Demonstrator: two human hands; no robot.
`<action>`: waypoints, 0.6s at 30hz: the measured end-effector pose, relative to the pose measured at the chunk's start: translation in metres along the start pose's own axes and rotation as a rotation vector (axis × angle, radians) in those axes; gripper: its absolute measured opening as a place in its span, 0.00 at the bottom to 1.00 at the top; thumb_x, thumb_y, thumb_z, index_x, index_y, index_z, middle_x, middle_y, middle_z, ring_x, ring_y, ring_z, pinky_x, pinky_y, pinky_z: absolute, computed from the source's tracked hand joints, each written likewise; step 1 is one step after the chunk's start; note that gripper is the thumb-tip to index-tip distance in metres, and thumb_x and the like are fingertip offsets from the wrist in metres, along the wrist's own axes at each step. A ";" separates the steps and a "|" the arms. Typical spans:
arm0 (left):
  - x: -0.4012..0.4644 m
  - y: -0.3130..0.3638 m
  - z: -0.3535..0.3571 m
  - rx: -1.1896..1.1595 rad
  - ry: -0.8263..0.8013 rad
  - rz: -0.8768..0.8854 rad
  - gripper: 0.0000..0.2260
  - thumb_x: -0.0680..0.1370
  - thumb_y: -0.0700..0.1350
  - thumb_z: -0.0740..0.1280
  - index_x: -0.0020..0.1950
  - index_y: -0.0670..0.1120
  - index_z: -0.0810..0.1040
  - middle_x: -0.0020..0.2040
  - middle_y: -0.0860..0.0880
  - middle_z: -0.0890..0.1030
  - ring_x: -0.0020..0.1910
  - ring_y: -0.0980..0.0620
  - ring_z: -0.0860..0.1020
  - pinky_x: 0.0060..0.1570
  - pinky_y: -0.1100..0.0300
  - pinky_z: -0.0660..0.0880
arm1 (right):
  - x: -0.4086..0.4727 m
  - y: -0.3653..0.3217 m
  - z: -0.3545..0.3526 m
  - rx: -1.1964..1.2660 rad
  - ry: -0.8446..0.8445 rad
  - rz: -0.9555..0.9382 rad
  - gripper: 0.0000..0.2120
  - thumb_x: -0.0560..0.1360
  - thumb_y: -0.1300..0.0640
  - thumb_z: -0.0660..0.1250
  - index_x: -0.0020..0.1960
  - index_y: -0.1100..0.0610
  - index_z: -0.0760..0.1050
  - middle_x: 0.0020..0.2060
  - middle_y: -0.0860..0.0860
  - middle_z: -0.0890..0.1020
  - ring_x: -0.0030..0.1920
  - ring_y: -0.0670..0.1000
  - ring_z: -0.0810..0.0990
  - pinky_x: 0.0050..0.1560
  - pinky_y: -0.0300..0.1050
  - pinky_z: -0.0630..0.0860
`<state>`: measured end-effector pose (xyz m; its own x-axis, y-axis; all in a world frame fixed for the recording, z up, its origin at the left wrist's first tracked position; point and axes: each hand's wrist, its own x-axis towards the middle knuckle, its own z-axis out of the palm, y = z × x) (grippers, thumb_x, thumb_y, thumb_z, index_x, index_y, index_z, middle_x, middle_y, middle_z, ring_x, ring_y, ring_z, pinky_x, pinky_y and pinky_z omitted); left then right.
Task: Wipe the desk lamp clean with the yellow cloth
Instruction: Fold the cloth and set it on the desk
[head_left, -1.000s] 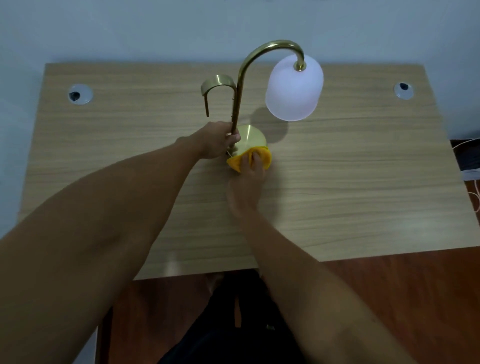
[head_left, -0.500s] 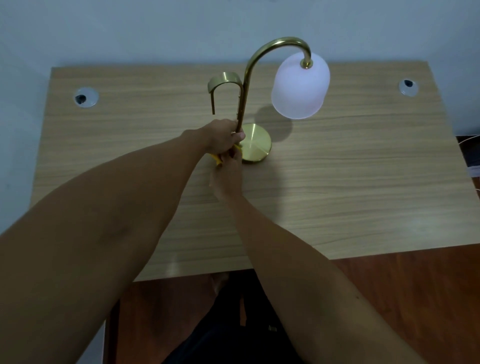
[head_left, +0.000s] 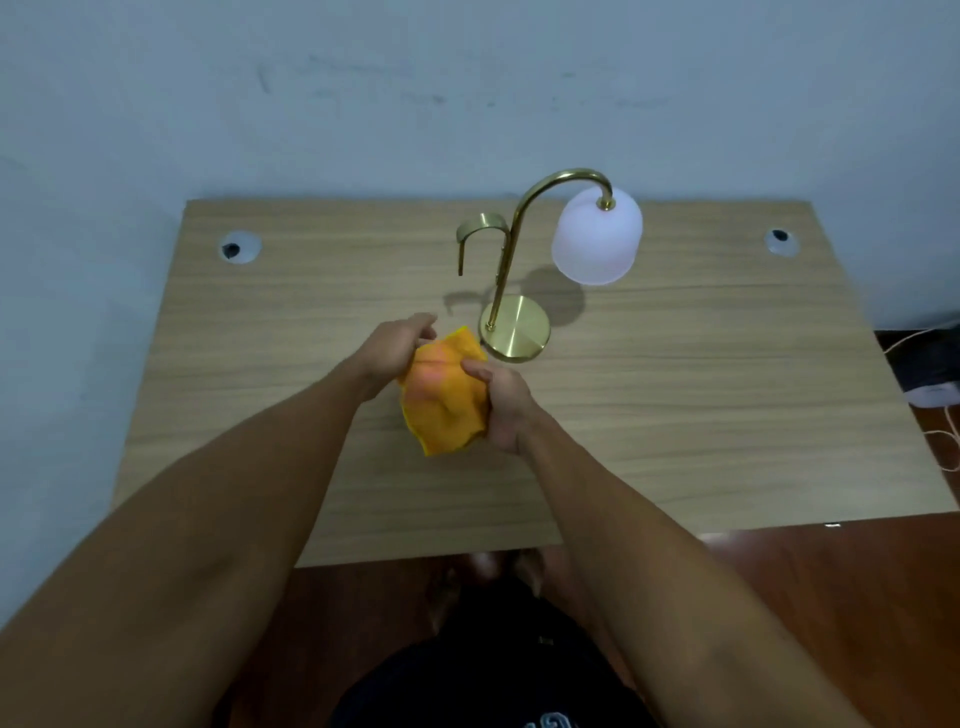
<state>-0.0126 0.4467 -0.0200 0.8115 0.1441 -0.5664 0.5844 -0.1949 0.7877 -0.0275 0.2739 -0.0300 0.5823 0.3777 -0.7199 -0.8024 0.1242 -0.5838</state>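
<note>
One desk lamp (head_left: 519, 291) is seen on a wooden desk (head_left: 701, 395), standing near the far edge and a little right of the middle of that edge. The lamp has one round brass base (head_left: 519, 332), one curved brass stem (head_left: 511, 244), one white shade (head_left: 597, 236) hanging from the end of the stem, and one smaller brass hook (head_left: 475, 231) on the left side of the stem. The shade hangs above the desk surface, right of the base.

One yellow cloth (head_left: 441, 400) is held by two hands in front of the lamp, toward the middle of the desk. The top corner of the cloth is just beside the left rim of the base; whether it touches the base cannot be told.

The left hand (head_left: 397, 345) is placed at the upper left edge of the cloth. Its fingers are bent and close together, and the cloth edge seems to be pinched under them, but the grip itself is partly hidden. The right hand (head_left: 498, 400) is closed on the right side of the cloth, with the thumb pressed on top and the other fingers curled behind the fabric.

Two round cable holes are seen in the desk: one (head_left: 239, 248) near the far left corner and one (head_left: 781, 240) near the far right corner.
</note>
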 end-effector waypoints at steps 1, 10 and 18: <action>-0.006 -0.002 -0.001 -0.034 -0.058 -0.042 0.24 0.78 0.61 0.63 0.55 0.42 0.83 0.46 0.45 0.84 0.42 0.47 0.80 0.45 0.55 0.74 | -0.004 -0.003 -0.003 0.012 -0.007 0.016 0.18 0.80 0.52 0.63 0.68 0.54 0.75 0.60 0.60 0.83 0.59 0.62 0.82 0.58 0.58 0.79; -0.042 -0.007 0.021 -0.429 -0.269 -0.115 0.18 0.76 0.45 0.73 0.63 0.38 0.80 0.53 0.44 0.86 0.45 0.51 0.86 0.44 0.61 0.81 | -0.040 -0.029 -0.034 0.100 -0.006 -0.075 0.20 0.83 0.55 0.59 0.73 0.61 0.70 0.66 0.63 0.78 0.66 0.63 0.78 0.67 0.63 0.73; -0.054 0.016 0.072 -0.619 -0.388 -0.126 0.14 0.80 0.45 0.67 0.64 0.42 0.78 0.58 0.45 0.84 0.54 0.49 0.83 0.60 0.54 0.78 | -0.076 -0.056 -0.090 0.135 -0.019 -0.240 0.19 0.82 0.61 0.59 0.73 0.58 0.70 0.67 0.62 0.77 0.61 0.62 0.80 0.63 0.61 0.76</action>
<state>-0.0463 0.3660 0.0059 0.7484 -0.2465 -0.6158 0.6574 0.3993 0.6391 -0.0150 0.1556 0.0241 0.7562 0.3396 -0.5593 -0.6528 0.3325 -0.6806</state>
